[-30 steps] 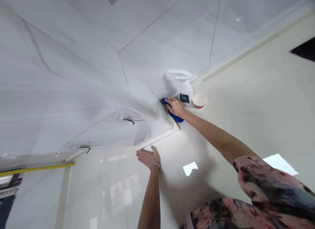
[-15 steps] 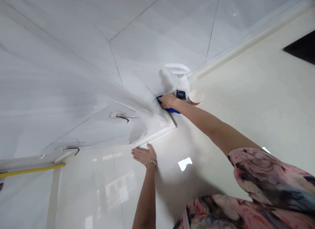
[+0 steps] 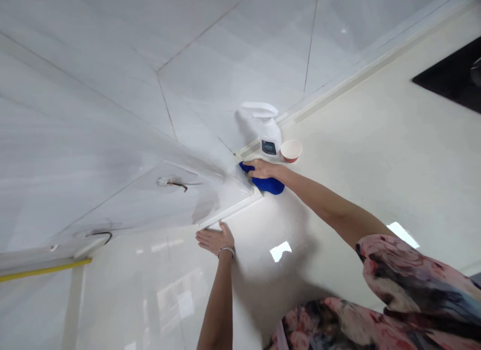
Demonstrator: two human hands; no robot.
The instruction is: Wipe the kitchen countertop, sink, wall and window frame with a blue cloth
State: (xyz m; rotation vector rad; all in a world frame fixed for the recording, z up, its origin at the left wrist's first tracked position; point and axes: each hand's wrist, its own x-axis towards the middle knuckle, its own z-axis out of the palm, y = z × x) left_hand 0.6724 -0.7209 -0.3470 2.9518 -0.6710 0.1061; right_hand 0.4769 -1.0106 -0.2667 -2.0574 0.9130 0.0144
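My right hand (image 3: 261, 168) presses a blue cloth (image 3: 268, 185) against the raised edge strip (image 3: 240, 202) where the counter meets the tiled wall corner. Part of the cloth spreads out below the fingers onto the counter. My left hand (image 3: 215, 238), with a bracelet at the wrist, lies flat on the pale glossy countertop (image 3: 338, 174), fingers stretched out close to the strip. Just beyond my right hand stands a white bottle (image 3: 269, 134) with a dark label and a long white top. Beside it is a paper cup (image 3: 291, 150) with a red base.
Grey-white wall tiles (image 3: 225, 64) rise behind the counter. Out of the wall stick a bent copper-coloured pipe or wire (image 3: 178, 183) and a dark one (image 3: 103, 234). A yellow pipe (image 3: 45, 271) runs at lower left. A black panel (image 3: 451, 79) is set at the far right.
My right hand has drawn the cloth along the strip toward the outer corner, and more of the cloth now shows. My left hand stays on the counter. The view has shifted slightly.
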